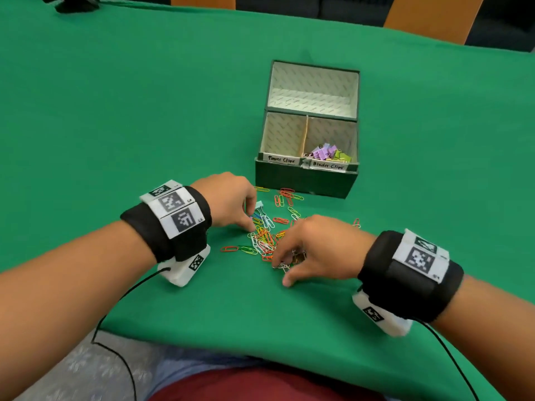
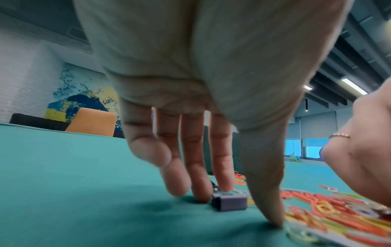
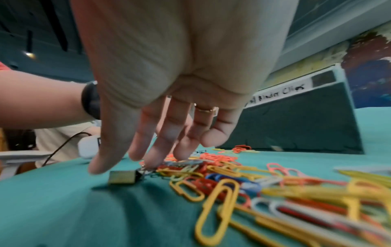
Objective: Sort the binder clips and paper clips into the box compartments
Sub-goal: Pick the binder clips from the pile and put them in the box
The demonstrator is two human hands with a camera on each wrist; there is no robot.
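Left hand [image 1: 228, 198]: grip spread, fingertips planted around a binder clip [image 2: 229, 203] near the counter's front edge. Right hand [image 1: 312, 247]: grip spread over another binder clip [image 3: 122, 179] beside the paper clips [image 1: 266, 235]. Advice: pinch each body, lift free of tangled wires.

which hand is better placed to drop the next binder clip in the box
Probably the left hand: its fingertips already flank a binder clip on the cloth. The right hand has one beside its thumb, tangled with paper clips.
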